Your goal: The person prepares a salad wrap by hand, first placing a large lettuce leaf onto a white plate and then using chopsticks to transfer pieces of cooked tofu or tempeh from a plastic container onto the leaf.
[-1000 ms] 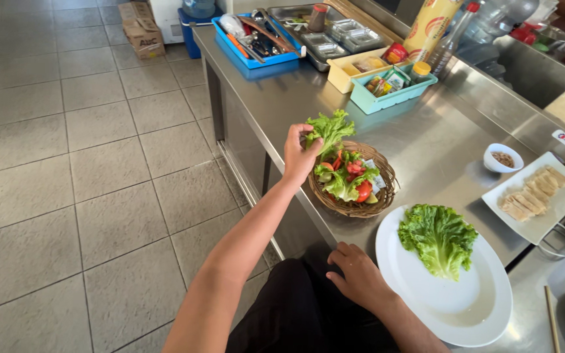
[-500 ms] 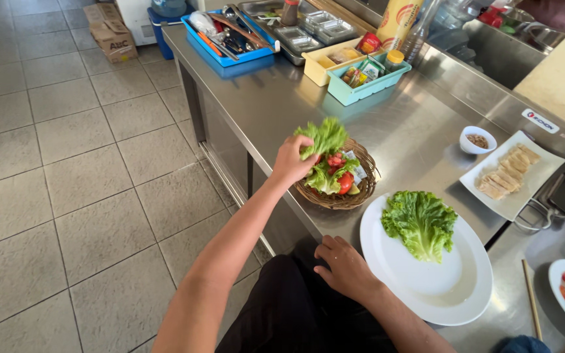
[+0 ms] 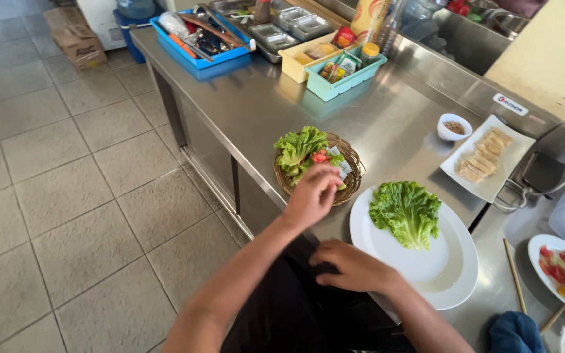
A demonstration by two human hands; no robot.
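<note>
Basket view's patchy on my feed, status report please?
Left hand reaching into wicker basket. Right hand resting at white plate edge. Nothing blocking.

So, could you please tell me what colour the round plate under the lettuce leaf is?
White, seen in the head view: plate.

Round wicker basket [image 3: 350, 159] of lettuce and red tomato pieces sits near the counter edge

At your far left, a brown cardboard box [image 3: 73, 39] with a dark printed label sits on the tiled floor. On the steel table [image 3: 250, 111], small green and red sachets [image 3: 338, 62] stand in the teal plastic bin [image 3: 344, 77], with a tall yellow packet [image 3: 369, 19] behind. A small white sticker label [image 3: 510, 104] lies on the table's far edge.
</note>
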